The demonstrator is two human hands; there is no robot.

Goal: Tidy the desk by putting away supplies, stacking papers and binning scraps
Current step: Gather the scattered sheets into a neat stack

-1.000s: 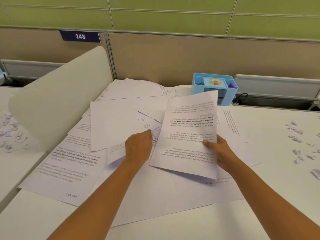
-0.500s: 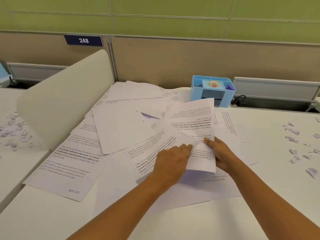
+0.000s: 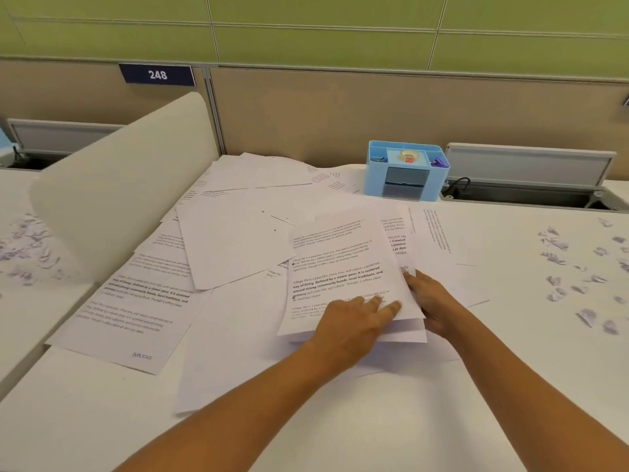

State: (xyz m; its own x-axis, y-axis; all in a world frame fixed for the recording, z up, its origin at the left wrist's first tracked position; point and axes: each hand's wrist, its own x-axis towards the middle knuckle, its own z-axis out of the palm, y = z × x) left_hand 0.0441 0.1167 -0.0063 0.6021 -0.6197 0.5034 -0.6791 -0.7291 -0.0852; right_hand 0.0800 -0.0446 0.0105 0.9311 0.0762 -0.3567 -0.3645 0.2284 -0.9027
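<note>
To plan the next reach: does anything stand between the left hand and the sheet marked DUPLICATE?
Nothing upright stands in the way. The left hand presses on the paper stack; between it and the DUPLICATE sheet lie only flat sheets, and a blank sheet overlaps its far corner.

Loose sheets (image 3: 235,240) lay spread across the desk (image 3: 374,420), a stack (image 3: 340,267) on them right of centre, left hand (image 3: 354,321) flat on top, right hand (image 3: 432,301) pinching its right edge. Behind stood an organizer (image 3: 405,185) (tape roll (image 3: 408,156) in its middle compartment); scraps (image 3: 558,281) lay well to the right.
</note>
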